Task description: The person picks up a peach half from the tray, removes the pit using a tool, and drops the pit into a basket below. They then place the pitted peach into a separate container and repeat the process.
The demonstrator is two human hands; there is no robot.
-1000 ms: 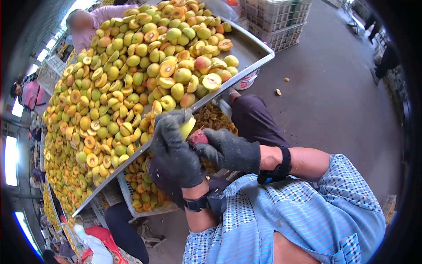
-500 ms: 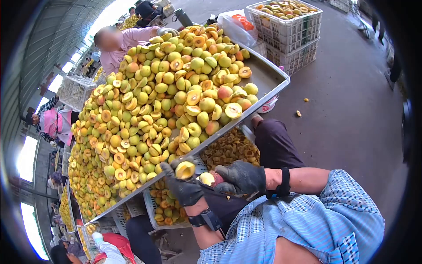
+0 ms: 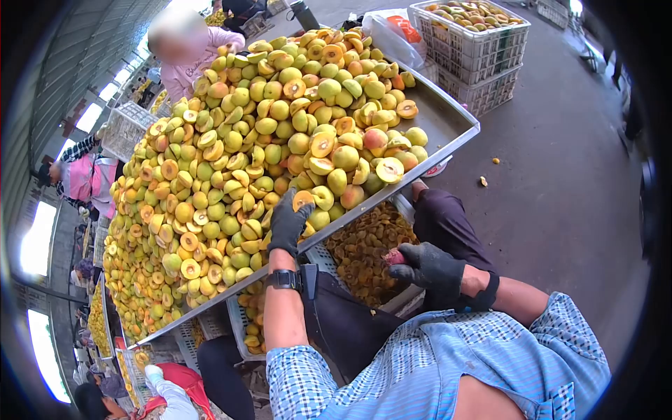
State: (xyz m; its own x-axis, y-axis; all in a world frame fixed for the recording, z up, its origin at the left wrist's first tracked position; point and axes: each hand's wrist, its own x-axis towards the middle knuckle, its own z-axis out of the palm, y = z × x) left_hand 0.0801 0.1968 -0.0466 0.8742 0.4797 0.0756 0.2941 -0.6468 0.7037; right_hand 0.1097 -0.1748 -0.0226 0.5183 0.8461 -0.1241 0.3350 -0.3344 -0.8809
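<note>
Halved yellow-green fruit [image 3: 231,175] lies heaped on a metal-edged tray table [image 3: 448,140]. My left hand [image 3: 288,222], in a dark glove, reaches over the near rim, its fingers at a fruit half [image 3: 303,201] with an orange cut face. In its dark glove, my right hand [image 3: 435,269] is closed round a small reddish object [image 3: 394,257], over the space beside my knee. Under the table edge sits a crate of brownish fruit pieces [image 3: 364,245]. Left of it, a second crate [image 3: 238,327] holds yellow-orange fruit.
Stacked white crates [image 3: 476,59] with fruit on top stand behind the table, beside a plastic bag [image 3: 392,38]. A person in pink [image 3: 185,66] is at the far side. Other people work at the left. Two small scraps lie on the floor.
My left hand has moved up from my lap to the heap, and the half it held is gone from there. My right hand has moved right and slightly down; the pale piece beside it is gone.
</note>
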